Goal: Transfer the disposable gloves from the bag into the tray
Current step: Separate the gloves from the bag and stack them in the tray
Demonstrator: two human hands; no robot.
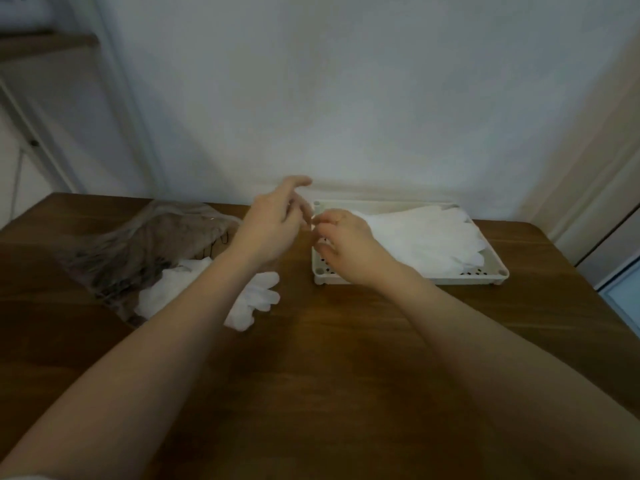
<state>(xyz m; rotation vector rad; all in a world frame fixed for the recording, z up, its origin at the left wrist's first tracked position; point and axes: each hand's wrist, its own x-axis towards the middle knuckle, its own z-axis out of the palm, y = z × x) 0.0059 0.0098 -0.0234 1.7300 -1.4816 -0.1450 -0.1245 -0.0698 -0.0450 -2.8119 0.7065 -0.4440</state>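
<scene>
A cream perforated tray [498, 268] stands at the back right of the wooden table, with thin white gloves [426, 237] spread flat in it. My right hand [343, 240] hovers over the tray's left end, fingers curled, pinching the cuff edge of those gloves. My left hand [273, 220] is raised just left of the tray with relaxed fingers and holds nothing. A clear printed plastic bag [138, 244] lies crumpled at the left. More white gloves [256, 296] spill from its mouth onto the table, partly hidden under my left forearm.
The wooden table [329, 358] ends against a pale wall behind the tray. A cabinet stands at the far left and a door frame at the far right.
</scene>
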